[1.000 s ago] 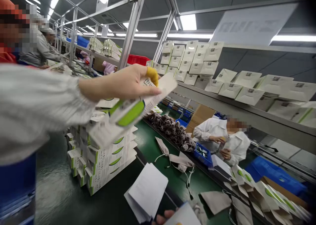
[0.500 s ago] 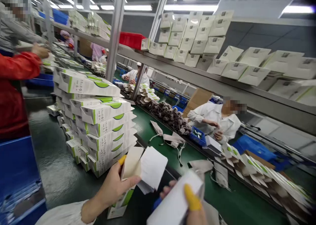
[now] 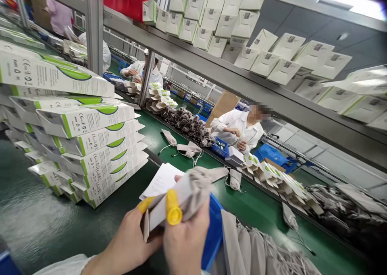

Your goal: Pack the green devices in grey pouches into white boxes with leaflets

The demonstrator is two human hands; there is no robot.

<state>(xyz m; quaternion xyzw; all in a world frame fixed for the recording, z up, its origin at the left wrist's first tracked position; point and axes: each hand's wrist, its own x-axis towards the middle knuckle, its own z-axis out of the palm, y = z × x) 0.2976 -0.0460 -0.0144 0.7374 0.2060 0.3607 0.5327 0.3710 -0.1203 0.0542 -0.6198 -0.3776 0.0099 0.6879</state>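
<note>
At the left of the green work surface [image 3: 27,210], a tall stack of white-and-green cartons [image 3: 99,154] is piled in layers, with printed sides and green ovals exposed. Near the stack's right side, an open carton [image 3: 156,214] is gripped by the left hand [image 3: 130,236]; its thumb and a finger covered by a yellow cot are clamped on the carton. Just beyond, sheets of white paper [image 3: 160,180] are laid on the surface. Against the carton's open end, a grey drawstring pouch [image 3: 201,186] and a white paper piece [image 3: 183,190] are held together by the right hand [image 3: 187,238], whose yellow-capped thumb is pressed on them; how its other fingers are set cannot be fully told. The pouch is blurred, and whether any of it is inside the carton cannot be made out. Beside the right hand, a blue bin [image 3: 213,234] is partly seen, and next to it grey pouches [image 3: 254,247] are lined up in a row. Farther right, more pouches [image 3: 341,206] are heaped.
</note>
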